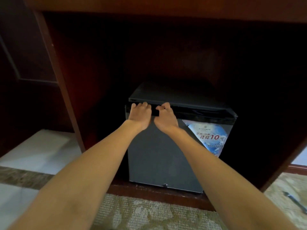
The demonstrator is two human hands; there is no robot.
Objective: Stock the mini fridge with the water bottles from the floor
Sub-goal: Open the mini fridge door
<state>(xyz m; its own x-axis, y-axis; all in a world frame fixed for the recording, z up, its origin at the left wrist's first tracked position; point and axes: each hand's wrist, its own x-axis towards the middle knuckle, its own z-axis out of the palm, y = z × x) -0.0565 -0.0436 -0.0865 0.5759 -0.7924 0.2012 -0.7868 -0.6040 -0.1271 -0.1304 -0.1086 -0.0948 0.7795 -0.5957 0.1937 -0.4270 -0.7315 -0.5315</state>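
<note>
A small black mini fridge [159,156] stands inside a dark wooden cabinet, its door facing me and looking closed. A blue and white price sticker [211,136] is on the door's upper right. My left hand [140,114] and my right hand [165,116] sit side by side at the door's top edge, fingers curled over the rim near its left end. No water bottles are in view.
The dark red wooden cabinet [54,63] surrounds the fridge, with a vertical panel on the left and a low plinth [157,195] in front. Patterned carpet [149,216] covers the floor below. A dark pen-like object [295,202] lies on the carpet at the right.
</note>
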